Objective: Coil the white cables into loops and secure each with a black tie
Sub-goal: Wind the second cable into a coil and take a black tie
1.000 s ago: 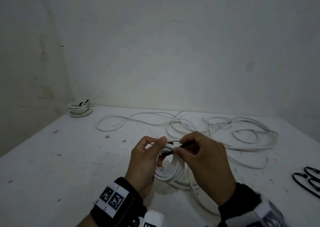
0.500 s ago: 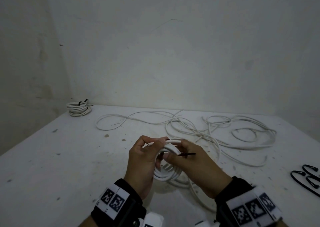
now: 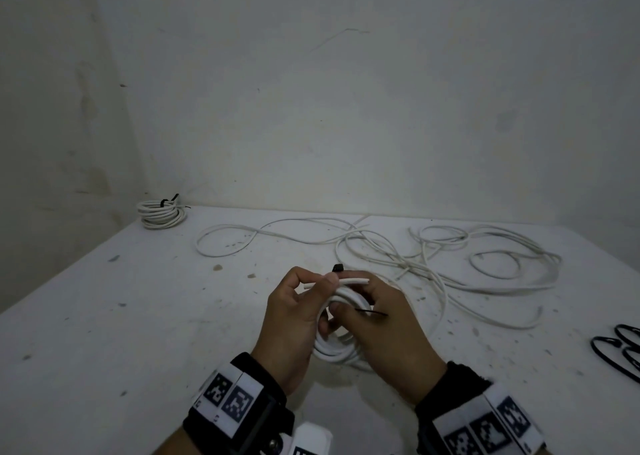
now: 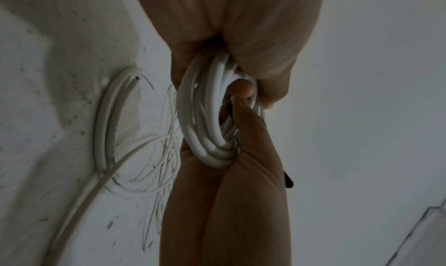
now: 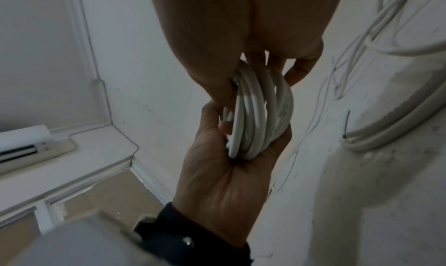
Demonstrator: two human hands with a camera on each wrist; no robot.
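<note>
White cable coil (image 3: 337, 349) is held up just above the desk (image 3: 104, 333), between both hands. It looks light and springy, so it is judged likely to pop open unless it is squeezed where the rounds lie together. The left hand (image 3: 294, 326) is curled round one side of the coil, and a cable end is pinched at its top. The right hand (image 3: 384, 333) is curled round the other side, with a thin black tie (image 3: 372, 312) pinched. One tied coil (image 3: 161, 213) is seen far left of the held coil. Loose cable (image 3: 450, 257) lies behind it; how many cannot be told. About three spare ties (image 3: 620, 349) lie far right.
</note>
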